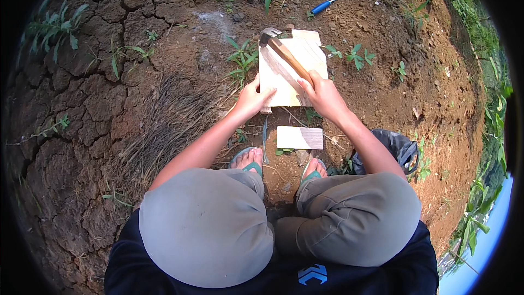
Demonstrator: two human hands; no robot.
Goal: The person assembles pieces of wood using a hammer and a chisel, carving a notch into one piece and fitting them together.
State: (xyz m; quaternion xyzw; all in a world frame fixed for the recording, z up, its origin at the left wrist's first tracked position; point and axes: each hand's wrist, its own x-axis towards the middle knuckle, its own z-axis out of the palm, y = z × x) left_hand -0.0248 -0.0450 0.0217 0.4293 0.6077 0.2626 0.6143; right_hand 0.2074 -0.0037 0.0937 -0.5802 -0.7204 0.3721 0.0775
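Observation:
A pale wooden board (pixel 314 54) lies on the ground in front of me, with part of another wood piece (pixel 307 36) showing past its far edge. My left hand (pixel 251 100) grips the board's near left edge, thumb on top and fingers mostly hidden at the side. Closed around the wooden handle of a claw hammer (pixel 293 60) is my right hand (pixel 326 98). The hammer slants over the board, its dark metal head at the far left corner and its shadow falling across the wood. I cannot tell whether the head touches the board.
A small wooden block (pixel 299 137) lies near my sandalled feet. Beyond the board, a blue-handled chisel-like tool (pixel 327 3) rests on the soil. A black plastic bag (pixel 387 150) sits by my right knee. Dry grass (pixel 174 125), small plants and cracked earth (pixel 82 114) surround the spot.

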